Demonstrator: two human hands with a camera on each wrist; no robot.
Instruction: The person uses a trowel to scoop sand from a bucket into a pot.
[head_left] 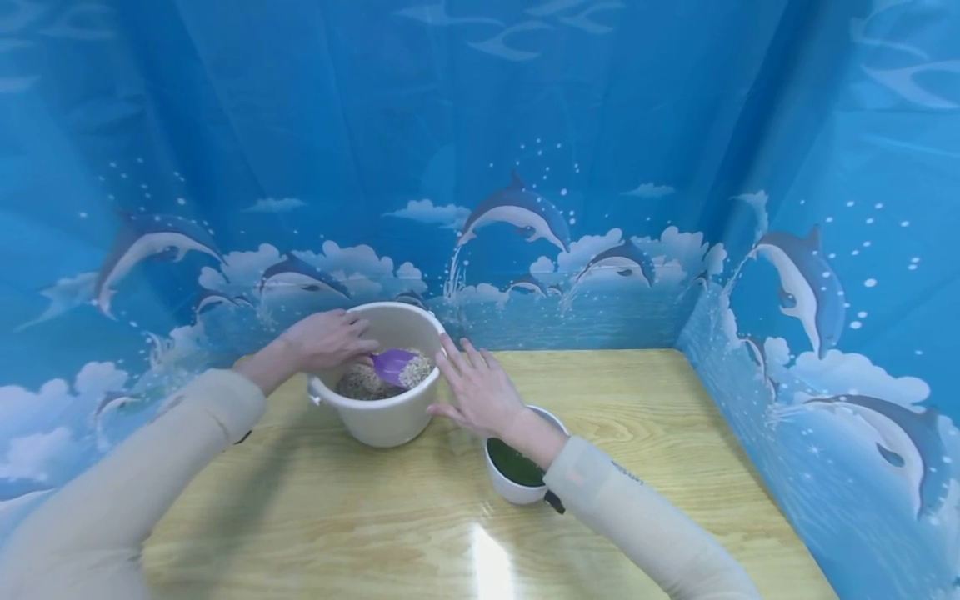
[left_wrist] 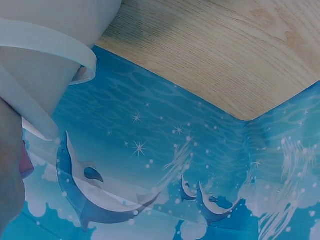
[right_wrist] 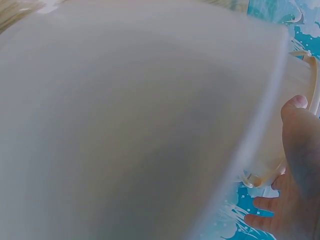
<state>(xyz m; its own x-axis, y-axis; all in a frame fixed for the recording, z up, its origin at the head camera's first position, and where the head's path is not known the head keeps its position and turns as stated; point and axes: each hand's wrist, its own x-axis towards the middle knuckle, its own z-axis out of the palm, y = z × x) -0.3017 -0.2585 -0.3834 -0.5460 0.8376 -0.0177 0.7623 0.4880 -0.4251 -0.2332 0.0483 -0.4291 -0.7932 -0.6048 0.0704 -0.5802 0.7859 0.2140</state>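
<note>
A cream bucket (head_left: 390, 423) stands on the table, partly filled with a greyish-beige grainy material (head_left: 362, 385). Reaching over its left rim, my left hand (head_left: 330, 340) holds a purple scoop (head_left: 390, 367) by its handle, which the fingers mostly hide. Pale grains lie at the scoop's tip. My right hand (head_left: 480, 387) has its fingers extended and spread, fingertips at the bucket's right rim. In the right wrist view, the right hand (right_wrist: 295, 170) appears beside the bucket (right_wrist: 275, 125). The left wrist view shows only an edge of the left hand (left_wrist: 10, 170) by the bucket (left_wrist: 55, 30).
Beneath my right wrist stands a white bowl (head_left: 513, 493) with dark green inside; a large blurred pale surface (right_wrist: 125, 125) fills the right wrist view. A blue dolphin-print curtain (head_left: 420, 167) borders the wooden table (head_left: 637, 417) at the back and sides.
</note>
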